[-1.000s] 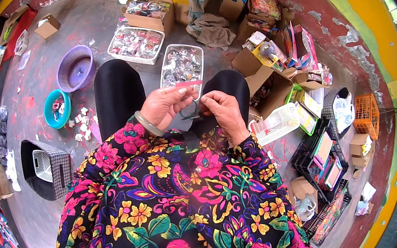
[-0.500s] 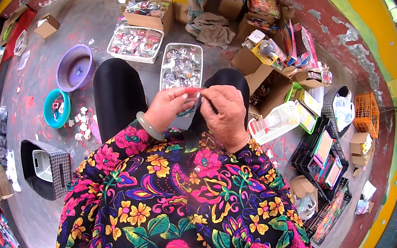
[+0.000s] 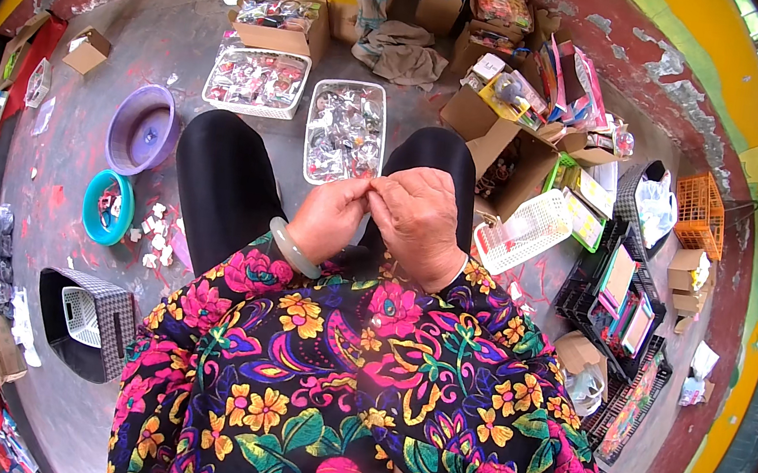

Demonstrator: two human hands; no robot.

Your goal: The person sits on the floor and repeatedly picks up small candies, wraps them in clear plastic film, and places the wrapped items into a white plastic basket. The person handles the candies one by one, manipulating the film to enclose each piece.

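Observation:
My left hand (image 3: 326,218) and my right hand (image 3: 417,222) meet in front of my lap, fingertips pinched together and touching. Whatever lies between them is hidden behind the fingers. A pale bangle (image 3: 294,249) circles my left wrist. Just beyond the hands, between my knees, stands a white plastic basket (image 3: 311,122) filled with small items in clear packets. Farther back on the left is a second white basket (image 3: 252,109) of similar packets with red and white contents.
On the left floor are a purple basin (image 3: 114,137), a teal basin (image 3: 88,203) and scattered white pieces (image 3: 157,226). An open cardboard box (image 3: 531,175), an empty-looking white basket (image 3: 533,233) and black crates (image 3: 583,287) crowd the right. A checked bin (image 3: 116,302) lies lower left.
Both hands have come closer together, the left rolling inward. A thin red thing that showed between the fingertips is now out of sight.

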